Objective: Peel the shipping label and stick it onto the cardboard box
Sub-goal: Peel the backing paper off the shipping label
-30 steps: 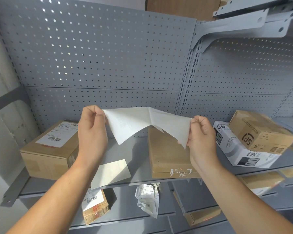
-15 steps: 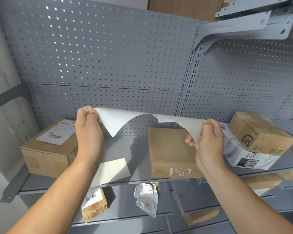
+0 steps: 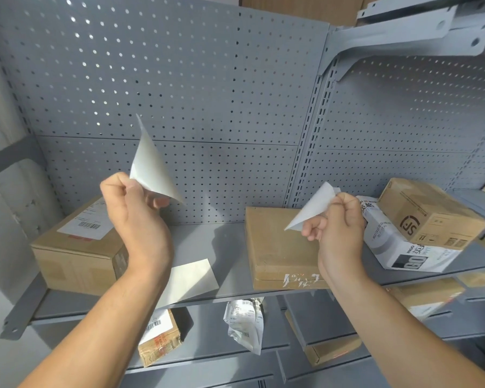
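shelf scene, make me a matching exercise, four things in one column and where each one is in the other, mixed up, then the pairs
Things:
1. left hand
2. right hand
3. labelled box
4. loose sheet

Places or states:
A. lying flat on the shelf between two boxes
B. far left of the shelf
C. pinching a white sheet over the plain brown box
D. holding up the paper pointing upward

Pairs: 1-D, 2-C, 3-B, 4-A

Matt cardboard box [image 3: 280, 247] on grey painted perforated metal shelving [image 3: 207, 107].
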`<state>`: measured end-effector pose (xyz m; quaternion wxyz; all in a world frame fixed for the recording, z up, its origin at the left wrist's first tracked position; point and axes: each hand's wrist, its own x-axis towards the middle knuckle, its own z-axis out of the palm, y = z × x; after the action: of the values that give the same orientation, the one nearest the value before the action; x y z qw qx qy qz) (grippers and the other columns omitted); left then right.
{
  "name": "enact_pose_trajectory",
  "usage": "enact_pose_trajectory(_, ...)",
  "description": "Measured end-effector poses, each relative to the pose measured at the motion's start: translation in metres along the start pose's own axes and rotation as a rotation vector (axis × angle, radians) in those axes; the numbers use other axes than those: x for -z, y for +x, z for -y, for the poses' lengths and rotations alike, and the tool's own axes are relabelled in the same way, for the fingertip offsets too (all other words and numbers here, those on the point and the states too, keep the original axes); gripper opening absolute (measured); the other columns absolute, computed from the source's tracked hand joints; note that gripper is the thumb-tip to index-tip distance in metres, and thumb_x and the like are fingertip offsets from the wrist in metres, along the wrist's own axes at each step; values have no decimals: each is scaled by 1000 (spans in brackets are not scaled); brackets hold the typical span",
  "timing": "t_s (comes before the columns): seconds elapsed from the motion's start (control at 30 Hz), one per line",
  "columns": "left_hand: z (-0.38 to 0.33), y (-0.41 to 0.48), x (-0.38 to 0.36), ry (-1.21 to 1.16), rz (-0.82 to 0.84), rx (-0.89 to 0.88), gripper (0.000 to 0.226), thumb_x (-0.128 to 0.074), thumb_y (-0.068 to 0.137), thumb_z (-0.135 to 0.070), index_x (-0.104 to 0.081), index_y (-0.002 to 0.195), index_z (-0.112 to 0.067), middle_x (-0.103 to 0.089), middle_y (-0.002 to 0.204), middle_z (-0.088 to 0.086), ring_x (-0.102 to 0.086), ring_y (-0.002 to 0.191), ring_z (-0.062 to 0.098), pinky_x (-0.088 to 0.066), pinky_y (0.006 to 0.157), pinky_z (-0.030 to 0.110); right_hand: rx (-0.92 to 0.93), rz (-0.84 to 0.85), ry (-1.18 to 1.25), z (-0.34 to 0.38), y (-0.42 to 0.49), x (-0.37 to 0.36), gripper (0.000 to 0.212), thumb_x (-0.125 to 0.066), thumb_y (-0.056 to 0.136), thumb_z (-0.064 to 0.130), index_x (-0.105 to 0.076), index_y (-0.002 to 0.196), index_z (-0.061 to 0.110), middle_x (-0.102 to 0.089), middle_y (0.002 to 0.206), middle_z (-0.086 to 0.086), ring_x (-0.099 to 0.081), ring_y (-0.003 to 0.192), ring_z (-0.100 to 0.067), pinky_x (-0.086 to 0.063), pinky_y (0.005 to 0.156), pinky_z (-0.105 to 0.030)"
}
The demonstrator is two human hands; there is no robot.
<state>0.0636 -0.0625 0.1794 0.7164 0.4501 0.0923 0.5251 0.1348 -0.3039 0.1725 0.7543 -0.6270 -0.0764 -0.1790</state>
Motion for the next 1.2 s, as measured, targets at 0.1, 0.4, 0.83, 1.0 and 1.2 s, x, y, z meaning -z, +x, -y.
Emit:
enact_pose_trajectory(0.1,12,-9,-1,20,53,-4,18,-38,95,-13,-44,85,-26,-40,80,2,-39,77,23,-38,66,34,5,8,-9,-2,-4,-6,24,-30,107,12,-43,91,23,-53,40,-1,-50,39,-20,-36,44,-26)
enact_pose_trajectory(0.4,56,-63,-47,132,194,53,22,-38,102,-14,-45,86,-28,-50,85,-11,-50,81,16,-48,72,36,-24,-13,-44,-30,2,21,23,-33,108,13,-44,89,22,-51,42,1,-47,44,-26,-36,46,-29)
enact_pose_trajectory(0.83,137,-128,-175,230,298,112,20,-41,105,-25,-46,87,-34,-49,85,-15,-47,83,11,-40,77,33,18,26,-140,-58,112,130,21,-40,105,8,-49,94,22,-61,63,-2,-47,42,-20,-38,43,-25)
enact_pose_trajectory(1.0,159,-142,-205,285,281,135,15,-42,106,-21,-48,93,-25,-52,83,-19,-48,79,6,-39,79,33,11,67,-298,-98,157,167,25,-43,105,15,-51,88,31,-56,57,-2,-42,41,-21,-34,43,-29)
enact_pose_trajectory(1.2,156,-141,-225,350,245,135,16,-43,105,-23,-47,89,-26,-50,80,-20,-44,73,3,-36,73,30,46,168,-740,-154,205,203,27,-49,102,21,-46,76,26,-60,57,-1,-58,44,-24,-51,50,-47)
